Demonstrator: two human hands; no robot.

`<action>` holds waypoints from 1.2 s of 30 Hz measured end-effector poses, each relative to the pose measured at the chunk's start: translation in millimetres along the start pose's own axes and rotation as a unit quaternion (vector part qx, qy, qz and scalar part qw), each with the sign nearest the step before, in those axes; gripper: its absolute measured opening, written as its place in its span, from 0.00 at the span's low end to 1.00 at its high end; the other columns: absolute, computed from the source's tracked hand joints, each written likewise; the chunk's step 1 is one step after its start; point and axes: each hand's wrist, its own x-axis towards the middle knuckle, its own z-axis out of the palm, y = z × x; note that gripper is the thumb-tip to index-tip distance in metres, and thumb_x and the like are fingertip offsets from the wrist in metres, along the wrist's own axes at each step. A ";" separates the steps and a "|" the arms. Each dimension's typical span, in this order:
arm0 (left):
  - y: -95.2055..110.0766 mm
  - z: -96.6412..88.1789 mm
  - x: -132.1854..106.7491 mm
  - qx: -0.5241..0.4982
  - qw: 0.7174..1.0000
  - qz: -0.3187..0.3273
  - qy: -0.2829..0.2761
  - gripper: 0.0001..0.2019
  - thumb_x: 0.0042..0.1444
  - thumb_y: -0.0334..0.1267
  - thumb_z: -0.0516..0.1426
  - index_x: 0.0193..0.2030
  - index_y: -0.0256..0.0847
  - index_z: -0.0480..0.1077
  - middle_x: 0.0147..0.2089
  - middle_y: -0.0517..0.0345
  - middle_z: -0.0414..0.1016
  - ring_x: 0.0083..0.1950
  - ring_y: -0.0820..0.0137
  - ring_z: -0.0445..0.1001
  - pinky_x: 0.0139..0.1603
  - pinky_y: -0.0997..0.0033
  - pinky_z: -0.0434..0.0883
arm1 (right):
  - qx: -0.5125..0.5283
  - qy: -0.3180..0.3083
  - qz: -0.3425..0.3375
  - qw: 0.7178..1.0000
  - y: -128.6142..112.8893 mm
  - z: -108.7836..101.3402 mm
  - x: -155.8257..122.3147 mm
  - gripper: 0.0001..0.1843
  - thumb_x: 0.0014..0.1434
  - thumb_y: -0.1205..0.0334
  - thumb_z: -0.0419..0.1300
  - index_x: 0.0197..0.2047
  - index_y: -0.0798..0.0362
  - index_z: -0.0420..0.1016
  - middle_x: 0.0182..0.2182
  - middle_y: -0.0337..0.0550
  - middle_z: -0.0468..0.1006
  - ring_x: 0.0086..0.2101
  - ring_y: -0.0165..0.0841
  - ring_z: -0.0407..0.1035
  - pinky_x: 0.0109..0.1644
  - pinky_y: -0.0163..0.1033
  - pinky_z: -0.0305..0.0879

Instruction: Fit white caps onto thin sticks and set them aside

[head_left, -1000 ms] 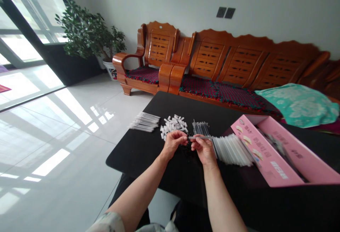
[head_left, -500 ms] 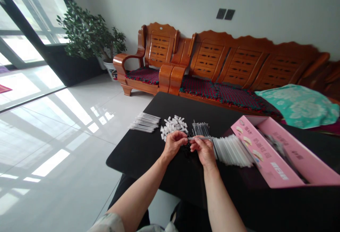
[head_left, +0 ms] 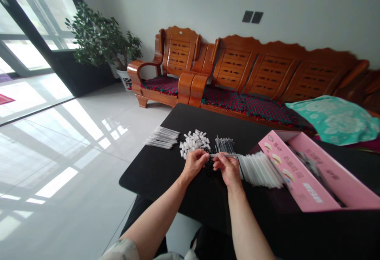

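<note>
A slim pen (head_left: pixel 224 155) lies level between my two hands over the black table. My left hand (head_left: pixel 194 162) pinches its left end, and my right hand (head_left: pixel 228 168) grips it nearer the middle, with the right end sticking out past the fingers. Just behind my left hand is a heap of white pen caps (head_left: pixel 194 141). Dark pen refills (head_left: pixel 225 145) lie bunched behind my right hand. To its right stretches a row of clear pen barrels (head_left: pixel 261 171). Small black pieces (head_left: pixel 210 166) show partly between my hands; their exact kind is unclear.
Several pens laid side by side (head_left: pixel 162 137) rest at the table's left. A pink open box (head_left: pixel 292 173) stands on the right of the black table (head_left: pixel 154 173). Beyond are a wooden sofa (head_left: pixel 261 65), a teal cloth (head_left: pixel 334 119) and a potted plant (head_left: pixel 101 38).
My hands keep nearly the same place and grip on the pen. The whole view has shifted very slightly; the piles look unchanged.
</note>
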 end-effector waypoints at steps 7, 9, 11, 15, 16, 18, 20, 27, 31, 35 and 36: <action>0.4 0.0 0.8 -0.044 0.999 0.000 0.003 0.22 0.52 0.51 0.64 0.45 0.35 0.73 0.26 0.60 0.72 0.19 0.77 0.66 0.17 0.80 0.61 | 0.003 0.005 0.000 1.000 -0.4 -0.2 0.1 0.12 0.50 0.59 0.70 0.36 0.57 0.79 0.25 0.44 0.81 0.18 0.30 0.73 0.19 0.32 0.71; 0.4 -0.9 -0.5 -0.010 1.000 -0.005 0.004 0.19 0.57 0.53 0.59 0.37 0.34 0.74 0.19 0.62 0.68 0.16 0.79 0.62 0.15 0.81 0.57 | 0.001 0.006 0.000 1.000 -0.8 0.4 -0.1 0.12 0.50 0.59 0.70 0.35 0.57 0.79 0.25 0.44 0.81 0.18 0.30 0.72 0.19 0.32 0.71; -0.9 -1.4 -1.3 0.011 1.000 -0.009 -0.005 0.21 0.60 0.53 0.56 0.29 0.34 0.72 0.16 0.63 0.64 0.15 0.81 0.59 0.15 0.82 0.54 | -0.001 0.007 0.000 1.000 -1.0 0.9 -0.3 0.12 0.50 0.59 0.71 0.35 0.57 0.79 0.24 0.44 0.81 0.18 0.30 0.72 0.19 0.32 0.71; -5.2 -0.9 0.4 -0.026 1.000 -0.013 -0.008 0.19 0.55 0.52 0.61 0.33 0.34 0.72 0.18 0.63 0.65 0.16 0.80 0.61 0.16 0.82 0.58 | -0.003 0.003 0.000 1.000 -0.9 0.9 -0.4 0.13 0.49 0.58 0.71 0.35 0.57 0.79 0.25 0.44 0.82 0.18 0.30 0.73 0.19 0.32 0.71; -5.8 -0.7 1.0 -0.041 0.999 -0.010 -0.007 0.18 0.53 0.52 0.62 0.35 0.34 0.73 0.19 0.63 0.67 0.18 0.79 0.62 0.17 0.81 0.60 | -0.001 0.003 0.000 1.000 -0.8 0.8 -0.3 0.13 0.49 0.58 0.71 0.35 0.57 0.79 0.25 0.44 0.81 0.18 0.30 0.73 0.19 0.32 0.71; -5.6 -0.5 1.6 -0.059 0.998 0.000 -0.003 0.21 0.50 0.50 0.65 0.42 0.35 0.73 0.24 0.61 0.71 0.20 0.77 0.66 0.18 0.80 0.63 | 0.001 0.004 0.000 1.000 -0.6 0.7 -0.3 0.13 0.49 0.58 0.71 0.35 0.57 0.79 0.25 0.44 0.81 0.18 0.30 0.73 0.19 0.32 0.71; -4.1 -0.9 1.0 -0.047 0.999 0.004 0.004 0.22 0.51 0.51 0.64 0.45 0.35 0.73 0.24 0.60 0.71 0.20 0.77 0.66 0.18 0.80 0.62 | 0.002 0.005 0.000 1.000 -0.5 0.8 -0.4 0.12 0.50 0.58 0.71 0.35 0.57 0.79 0.24 0.44 0.81 0.18 0.30 0.73 0.19 0.32 0.71; -1.5 -1.2 -0.7 -0.003 1.000 -0.011 -0.005 0.20 0.56 0.53 0.59 0.29 0.35 0.72 0.16 0.63 0.64 0.16 0.80 0.59 0.16 0.81 0.55 | 0.000 0.000 0.003 1.000 -0.5 1.0 -0.2 0.13 0.49 0.58 0.71 0.35 0.57 0.79 0.25 0.44 0.81 0.18 0.30 0.73 0.19 0.32 0.72; -2.1 -0.5 0.9 -0.043 0.999 -0.001 -0.005 0.21 0.50 0.51 0.65 0.41 0.34 0.74 0.22 0.61 0.70 0.19 0.77 0.64 0.18 0.79 0.62 | 0.002 0.002 0.002 1.000 -0.2 0.4 0.2 0.13 0.50 0.58 0.71 0.35 0.57 0.79 0.24 0.44 0.81 0.18 0.30 0.73 0.19 0.32 0.71; -1.2 -1.6 0.0 -0.004 1.000 0.000 -0.004 0.19 0.55 0.53 0.61 0.36 0.34 0.74 0.19 0.63 0.67 0.17 0.79 0.62 0.16 0.81 0.57 | 0.003 0.003 0.000 1.000 0.5 0.4 0.3 0.12 0.50 0.59 0.71 0.35 0.57 0.79 0.24 0.44 0.81 0.18 0.30 0.73 0.19 0.32 0.71; -1.2 -1.8 -0.3 0.008 1.000 -0.004 -0.009 0.20 0.57 0.53 0.59 0.32 0.34 0.73 0.17 0.63 0.65 0.16 0.80 0.60 0.16 0.81 0.56 | 0.003 0.004 0.000 1.000 0.7 0.5 0.4 0.12 0.50 0.59 0.71 0.35 0.57 0.79 0.24 0.44 0.81 0.18 0.30 0.72 0.19 0.32 0.71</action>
